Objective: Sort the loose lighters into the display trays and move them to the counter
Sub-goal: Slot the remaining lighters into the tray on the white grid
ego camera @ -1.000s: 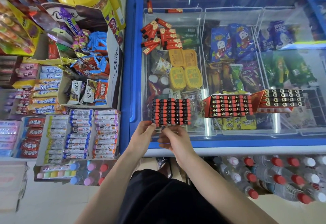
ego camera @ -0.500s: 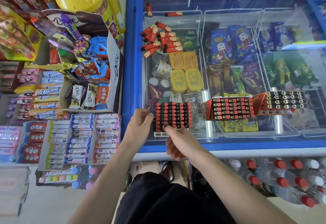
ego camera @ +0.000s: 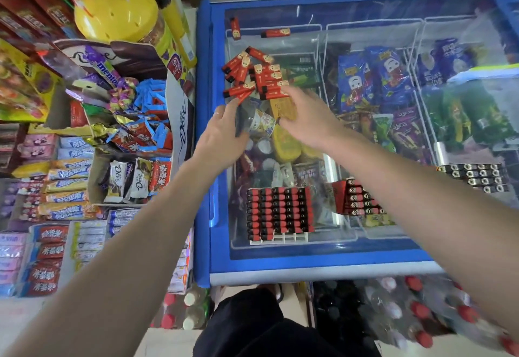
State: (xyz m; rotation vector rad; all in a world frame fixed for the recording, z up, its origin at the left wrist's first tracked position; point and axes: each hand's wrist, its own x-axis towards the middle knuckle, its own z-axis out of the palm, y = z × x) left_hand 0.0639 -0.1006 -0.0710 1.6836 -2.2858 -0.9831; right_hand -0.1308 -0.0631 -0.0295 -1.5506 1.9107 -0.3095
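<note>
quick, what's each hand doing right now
Left hand: open, fingers reaching to the loose lighters.
Right hand: open, fingers at the pile, gripping nothing visible.

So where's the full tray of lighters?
In the head view, the full tray sits on the freezer lid, near its front left corner, below both hands.

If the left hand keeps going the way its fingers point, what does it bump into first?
Most likely the pile of loose red lighters on the freezer's glass lid. The left hand points up at the pile's near edge, though its height above the glass is unclear.
</note>
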